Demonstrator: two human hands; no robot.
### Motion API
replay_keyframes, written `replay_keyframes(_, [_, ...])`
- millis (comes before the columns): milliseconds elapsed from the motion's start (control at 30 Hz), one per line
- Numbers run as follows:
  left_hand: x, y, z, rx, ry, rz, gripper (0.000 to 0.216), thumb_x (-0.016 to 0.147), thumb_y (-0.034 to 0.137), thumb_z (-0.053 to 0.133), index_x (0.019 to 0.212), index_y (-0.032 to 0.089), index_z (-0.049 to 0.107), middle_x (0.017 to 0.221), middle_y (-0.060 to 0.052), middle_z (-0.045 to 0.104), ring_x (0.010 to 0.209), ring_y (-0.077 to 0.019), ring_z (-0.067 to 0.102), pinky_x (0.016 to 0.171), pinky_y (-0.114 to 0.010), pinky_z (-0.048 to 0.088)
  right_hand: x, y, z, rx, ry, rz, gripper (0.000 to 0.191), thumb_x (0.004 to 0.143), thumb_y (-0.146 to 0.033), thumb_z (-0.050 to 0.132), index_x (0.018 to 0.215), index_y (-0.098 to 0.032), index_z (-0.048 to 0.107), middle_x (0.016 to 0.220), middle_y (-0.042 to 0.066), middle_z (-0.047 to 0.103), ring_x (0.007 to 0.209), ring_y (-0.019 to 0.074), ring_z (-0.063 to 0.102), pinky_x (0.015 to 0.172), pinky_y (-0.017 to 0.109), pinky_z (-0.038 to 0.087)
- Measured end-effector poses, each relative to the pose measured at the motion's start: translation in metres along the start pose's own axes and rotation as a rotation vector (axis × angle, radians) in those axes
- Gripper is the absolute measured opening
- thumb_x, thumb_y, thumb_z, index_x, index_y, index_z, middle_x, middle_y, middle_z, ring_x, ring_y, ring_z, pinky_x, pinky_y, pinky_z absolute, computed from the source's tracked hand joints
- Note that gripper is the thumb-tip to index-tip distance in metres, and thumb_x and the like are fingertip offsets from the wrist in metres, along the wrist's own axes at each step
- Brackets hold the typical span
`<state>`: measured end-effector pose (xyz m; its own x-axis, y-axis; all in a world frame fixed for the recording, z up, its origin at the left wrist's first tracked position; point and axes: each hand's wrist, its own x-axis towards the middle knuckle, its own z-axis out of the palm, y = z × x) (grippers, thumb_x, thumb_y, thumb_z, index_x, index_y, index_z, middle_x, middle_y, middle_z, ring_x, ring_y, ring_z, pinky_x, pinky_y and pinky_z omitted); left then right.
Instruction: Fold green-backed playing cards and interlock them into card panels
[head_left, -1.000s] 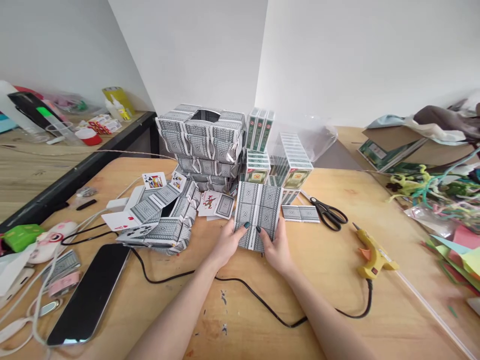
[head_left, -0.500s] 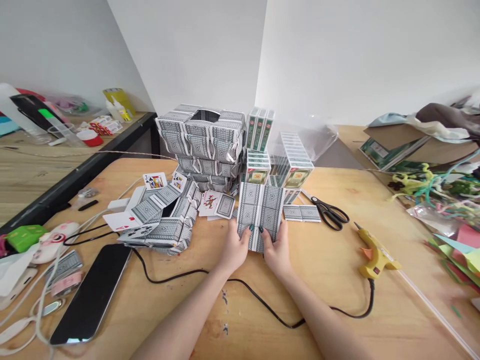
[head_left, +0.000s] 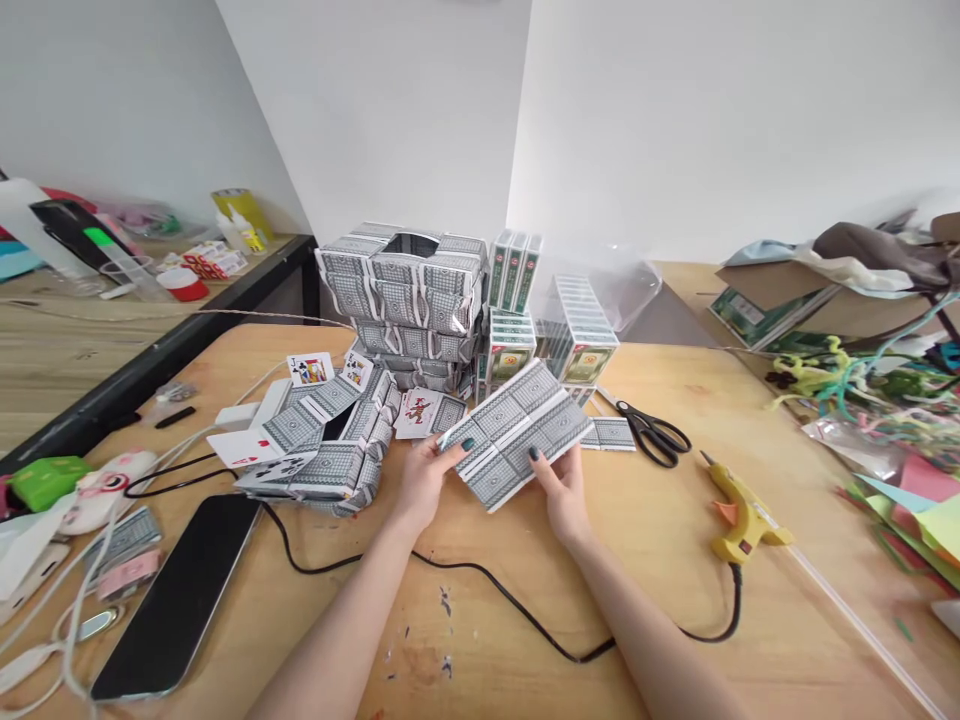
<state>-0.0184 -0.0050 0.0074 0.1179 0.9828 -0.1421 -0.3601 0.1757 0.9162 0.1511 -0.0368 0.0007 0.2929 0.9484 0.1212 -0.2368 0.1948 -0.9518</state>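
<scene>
Between my hands I hold a flat panel of joined playing cards (head_left: 517,435), grey patterned backs up, tilted above the table. My left hand (head_left: 424,480) pinches its left corner, thumb on top. My right hand (head_left: 562,490) grips its lower right edge, also thumb on top. Behind the panel stand stacked boxes covered in playing cards (head_left: 405,290). To the left lies an open card-covered piece (head_left: 337,460) with loose cards on it. A joker card (head_left: 416,412) lies beyond my left hand. A joined pair of cards (head_left: 611,434) lies past my right hand.
Green card decks (head_left: 583,335) are stacked at the back. Black-handled scissors (head_left: 658,438) and a yellow glue gun (head_left: 742,515) lie to the right. The gun's black cord (head_left: 480,567) crosses under my arms. A phone (head_left: 180,595) lies at left, near white cables.
The card panel has turned from upright to slanted, its top swung to the right. My left hand has shifted left to the panel's corner, and my hands are farther apart.
</scene>
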Motion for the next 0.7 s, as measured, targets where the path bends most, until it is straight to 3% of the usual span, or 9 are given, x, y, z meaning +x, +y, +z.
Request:
replay_keyframes(167, [0.009, 0.001, -0.009, 0.170, 0.001, 0.051, 0.033, 0.063, 0.036, 0.068, 0.086, 0.012, 0.065, 0.075, -0.005, 0.067, 0.077, -0.0216, 0.059, 0.074, -0.033, 0.043, 0.014, 0.002, -0.022, -0.010, 0.179, 0.096, 0.051, 0.070, -0.036, 0.065, 0.115, -0.029, 0.043, 0.086, -0.001, 0.061, 0.064, 0.0146, 0.058, 0.054, 0.026, 0.047])
replay_keyframes(233, [0.010, -0.001, -0.009, 0.331, 0.096, 0.116, 0.029, 0.069, 0.039, 0.062, 0.084, 0.014, 0.064, 0.074, -0.004, 0.064, 0.077, -0.0211, 0.057, 0.074, -0.032, 0.042, 0.016, 0.000, -0.024, -0.021, 0.114, 0.143, 0.053, 0.067, -0.035, 0.066, 0.115, -0.027, 0.044, 0.078, -0.001, 0.063, 0.056, 0.0146, 0.057, 0.050, 0.026, 0.045])
replay_keyframes(367, [0.010, 0.001, -0.009, 0.613, 0.280, 0.258, 0.022, 0.081, 0.038, 0.048, 0.079, 0.018, 0.058, 0.072, -0.003, 0.059, 0.074, -0.0194, 0.054, 0.072, -0.029, 0.040, 0.013, -0.008, -0.019, -0.055, -0.189, 0.279, 0.050, 0.065, -0.033, 0.067, 0.111, -0.023, 0.051, 0.078, 0.001, 0.067, 0.061, 0.0186, 0.061, 0.056, 0.031, 0.049])
replay_keyframes(500, [0.008, 0.007, -0.010, 0.693, 0.196, 0.278, 0.021, 0.083, 0.036, 0.045, 0.076, 0.020, 0.057, 0.062, 0.001, 0.052, 0.063, -0.0162, 0.049, 0.062, -0.025, 0.038, 0.012, -0.015, -0.019, -0.049, -0.259, 0.259, 0.048, 0.065, -0.031, 0.065, 0.111, -0.022, 0.055, 0.094, 0.002, 0.067, 0.081, 0.0225, 0.062, 0.070, 0.034, 0.049])
replay_keyframes(700, [0.007, 0.013, -0.009, 0.593, 0.045, 0.236, 0.030, 0.078, 0.044, 0.051, 0.087, 0.018, 0.066, 0.071, -0.002, 0.061, 0.082, -0.0199, 0.055, 0.073, -0.026, 0.042, 0.017, -0.014, -0.022, -0.169, -0.227, 0.271, 0.051, 0.069, -0.038, 0.065, 0.117, -0.022, 0.055, 0.092, 0.004, 0.068, 0.087, 0.0238, 0.062, 0.071, 0.035, 0.050])
